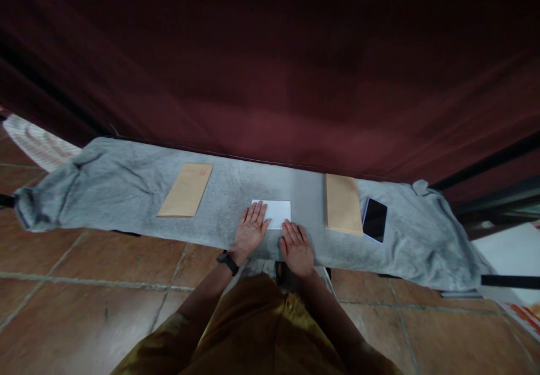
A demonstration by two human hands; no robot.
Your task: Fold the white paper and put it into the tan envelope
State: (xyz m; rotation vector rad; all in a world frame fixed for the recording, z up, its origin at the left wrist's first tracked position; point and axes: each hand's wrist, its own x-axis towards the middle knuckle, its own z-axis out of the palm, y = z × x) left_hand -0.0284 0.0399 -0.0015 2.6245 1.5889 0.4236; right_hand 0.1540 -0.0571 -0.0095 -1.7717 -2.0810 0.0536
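A white sheet of paper [278,213], small or folded, lies flat on the grey cloth in front of me. My left hand [250,231] rests flat over its left side, fingers stretched out, with a dark watch on the wrist. At its lower right edge, my right hand [297,248] lies flat with fingers extended, the tips touching the paper's corner. To the left is a single brown envelope [186,189]. On the right sits what looks like a stack of brown envelopes [342,203].
A phone [375,220] with a dark screen and pale purple edge lies right of the stack. The grey cloth [122,195] covers a long narrow table, wrinkled at both ends. A dark red curtain [261,82] hangs along the far edge. Brown floor tiles [105,296] show below.
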